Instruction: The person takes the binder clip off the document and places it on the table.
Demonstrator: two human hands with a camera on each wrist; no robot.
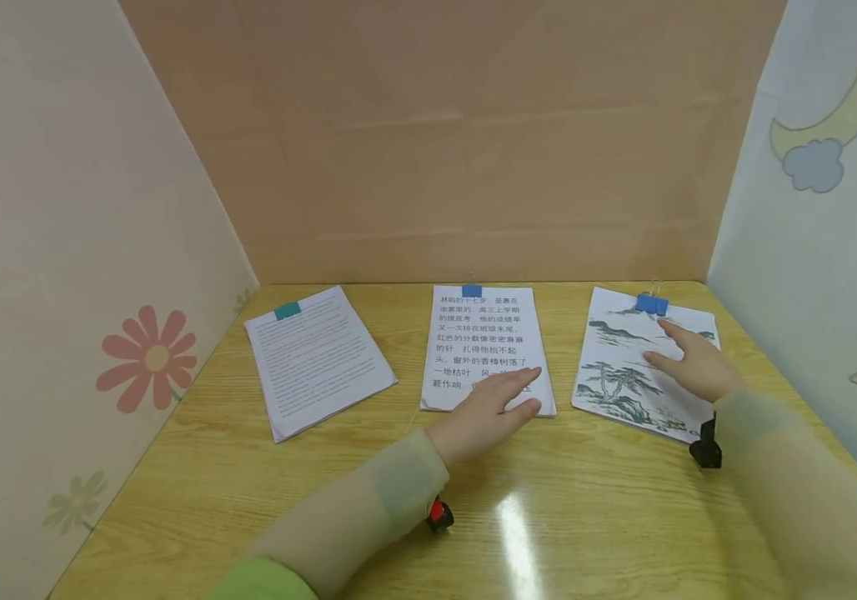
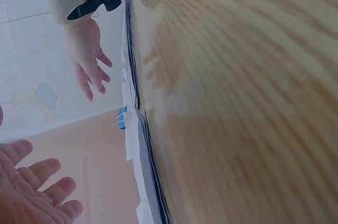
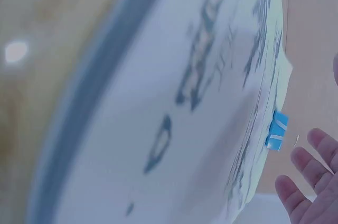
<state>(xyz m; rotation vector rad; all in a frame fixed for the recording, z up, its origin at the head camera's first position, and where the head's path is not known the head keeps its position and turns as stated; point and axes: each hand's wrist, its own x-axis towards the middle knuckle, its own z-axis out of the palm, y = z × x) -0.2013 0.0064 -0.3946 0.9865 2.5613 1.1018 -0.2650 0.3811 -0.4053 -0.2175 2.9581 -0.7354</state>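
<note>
My left hand reaches over the lower edge of the middle paper stack, which bears large printed Chinese characters and a blue binder clip at its top. In the left wrist view its fingers are spread and hold nothing. My right hand hovers over the right paper stack, printed with an ink landscape. Its fingertips point at the blue binder clip on that stack's top edge. In the right wrist view the fingers look apart from the clip.
At the left lies a third paper stack, turned askew, with small print and a teal binder clip. The wooden table meets a brown back panel and pale decorated side panels.
</note>
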